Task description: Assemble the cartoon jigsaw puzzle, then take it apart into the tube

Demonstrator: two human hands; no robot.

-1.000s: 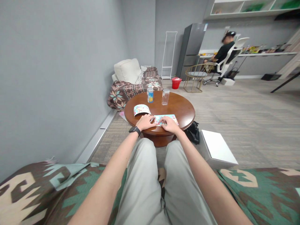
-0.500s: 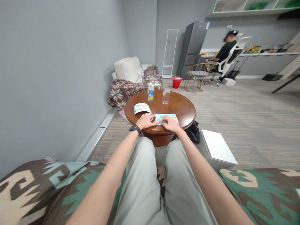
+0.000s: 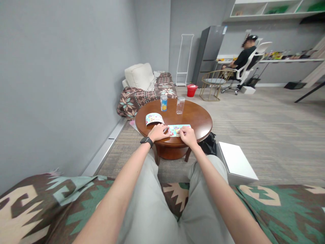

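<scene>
While the left hand (image 3: 160, 132), open, rests at the left end of one flat printed sheet (image 3: 175, 129), the right hand (image 3: 188, 135) curls over its right part, grip indeterminable | one arched sheet (image 3: 154, 118), one labelled jar (image 3: 164, 104), one clear jar (image 3: 180, 106) | sheet's lower right hidden | location: table (image 3: 199, 118), near side; long axis left-right

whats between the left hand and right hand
In the head view, part of a printed sheet lies on the round table between the left hand and right hand.
</scene>
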